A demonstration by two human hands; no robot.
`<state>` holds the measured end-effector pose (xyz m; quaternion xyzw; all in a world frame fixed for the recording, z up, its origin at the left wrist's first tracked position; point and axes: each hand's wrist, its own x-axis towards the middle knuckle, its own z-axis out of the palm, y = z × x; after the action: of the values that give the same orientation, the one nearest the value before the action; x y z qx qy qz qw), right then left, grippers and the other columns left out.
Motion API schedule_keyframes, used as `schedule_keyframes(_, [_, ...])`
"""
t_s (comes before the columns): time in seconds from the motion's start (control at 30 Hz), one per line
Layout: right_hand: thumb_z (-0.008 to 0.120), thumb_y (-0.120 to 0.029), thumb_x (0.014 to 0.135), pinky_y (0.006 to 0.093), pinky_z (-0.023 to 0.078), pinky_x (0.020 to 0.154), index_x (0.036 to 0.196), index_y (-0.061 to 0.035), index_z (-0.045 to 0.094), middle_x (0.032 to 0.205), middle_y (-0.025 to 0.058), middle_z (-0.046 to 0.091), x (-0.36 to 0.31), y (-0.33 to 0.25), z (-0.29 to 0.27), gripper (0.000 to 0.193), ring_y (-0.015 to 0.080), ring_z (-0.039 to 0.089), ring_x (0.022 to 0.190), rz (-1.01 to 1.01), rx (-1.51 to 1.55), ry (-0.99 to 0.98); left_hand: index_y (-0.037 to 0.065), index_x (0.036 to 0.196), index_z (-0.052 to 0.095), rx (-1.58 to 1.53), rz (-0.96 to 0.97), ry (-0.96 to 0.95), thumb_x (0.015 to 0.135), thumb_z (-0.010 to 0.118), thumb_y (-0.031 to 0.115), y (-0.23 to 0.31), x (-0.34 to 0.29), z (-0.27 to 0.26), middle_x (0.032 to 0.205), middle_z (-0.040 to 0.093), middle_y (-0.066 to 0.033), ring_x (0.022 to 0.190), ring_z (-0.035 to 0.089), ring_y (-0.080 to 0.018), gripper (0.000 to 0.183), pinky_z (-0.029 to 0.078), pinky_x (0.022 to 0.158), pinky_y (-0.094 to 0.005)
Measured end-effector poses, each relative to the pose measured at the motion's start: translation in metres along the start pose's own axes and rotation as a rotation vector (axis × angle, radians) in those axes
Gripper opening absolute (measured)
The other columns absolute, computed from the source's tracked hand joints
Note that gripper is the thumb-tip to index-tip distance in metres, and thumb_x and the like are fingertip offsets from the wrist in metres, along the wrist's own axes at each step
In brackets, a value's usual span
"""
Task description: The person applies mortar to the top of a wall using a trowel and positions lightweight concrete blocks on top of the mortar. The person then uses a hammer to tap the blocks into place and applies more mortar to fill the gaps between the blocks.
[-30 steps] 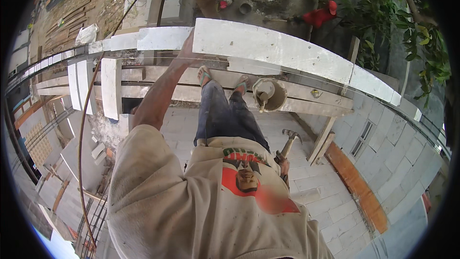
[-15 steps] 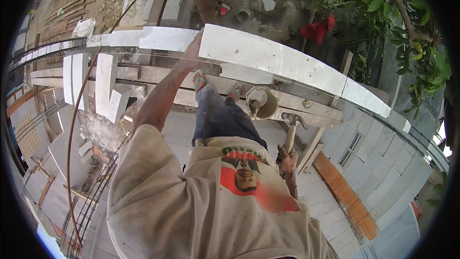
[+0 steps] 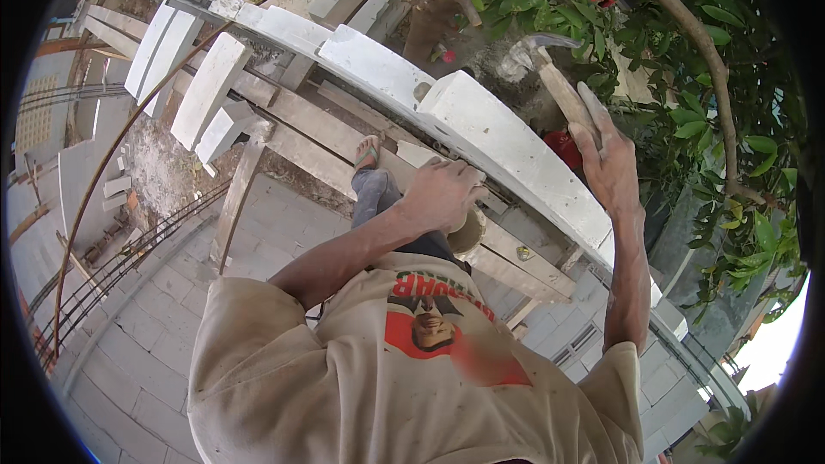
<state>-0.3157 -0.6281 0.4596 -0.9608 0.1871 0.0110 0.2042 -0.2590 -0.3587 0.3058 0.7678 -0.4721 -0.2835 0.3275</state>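
Hammer (image 3: 563, 93) now up near white block (image 3: 520, 150)

The person wears a loose beige shirt (image 3: 284, 369) with elbow-length sleeves (image 3: 620, 378), dark specks and a front print of 1 portrait (image 3: 431, 328) on red beside red and green lettering (image 3: 421, 283), dusty blue trousers (image 3: 375, 192) and a green-strapped sandal (image 3: 369, 154).

Wooden planks (image 3: 309, 126); sandalled foot (image 3: 367, 151) standing on them; bucket (image 3: 470, 237), partly hidden; small roundish item (image 3: 523, 253)
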Motion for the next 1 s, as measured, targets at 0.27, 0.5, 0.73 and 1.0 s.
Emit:
schedule_keyframes(0.27, [0.057, -0.034, 0.109, 0.0561, 0.058, 0.088, 0.145, -0.0121, 0.063, 0.108, 0.0215, 0.075, 0.178, -0.113, 0.058, 0.042, 0.0440, 0.072, 0.101, -0.380, -0.543, -0.428, 0.005, 0.099, 0.077, 0.320, 0.118, -0.189, 0.098, 0.066, 0.035, 0.079, 0.098, -0.002, 0.092, 0.072, -0.0067, 0.101, 0.067, -0.0244, 0.032, 0.043, 0.088, -0.0452])
schedule_keyframes(0.5, [0.061, -0.032, 0.106, 0.0541, 0.059, 0.091, 0.140, -0.0216, 0.069, 0.108, 0.0194, 0.078, 0.197, -0.127, 0.133, 0.036, 0.0406, 0.075, 0.103, -0.354, -0.421, -0.406, 0.009, 0.112, 0.083, 0.653, 0.152, 0.228, 0.103, 0.056, 0.052, 0.088, 0.105, 0.007, 0.110, 0.078, -0.0131, 0.124, 0.062, -0.0386, 0.052, 0.038, 0.103, -0.0564])
schedule_keyframes(0.73, [0.067, -0.019, 0.094, 0.0532, 0.061, 0.086, 0.125, -0.0216, 0.077, 0.104, 0.0144, 0.080, 0.216, -0.164, 0.127, 0.033, 0.0383, 0.077, 0.099, -0.488, -0.741, -0.731, 0.009, 0.130, 0.078, 0.313, -0.007, -0.393, 0.098, 0.050, 0.077, 0.089, 0.107, 0.020, 0.138, 0.072, -0.0154, 0.151, 0.043, -0.0494, 0.080, 0.024, 0.120, -0.0654])
schedule_keyframes(1.0, [0.066, -0.025, 0.099, 0.0529, 0.062, 0.084, 0.125, -0.0184, 0.077, 0.103, 0.0164, 0.080, 0.198, -0.145, 0.150, 0.028, 0.0376, 0.077, 0.102, -0.406, -0.668, -0.778, 0.008, 0.124, 0.081, 0.301, 0.023, -0.386, 0.094, 0.049, 0.083, 0.091, 0.105, 0.014, 0.126, 0.077, -0.0187, 0.147, 0.048, -0.0489, 0.087, 0.019, 0.122, -0.0637])
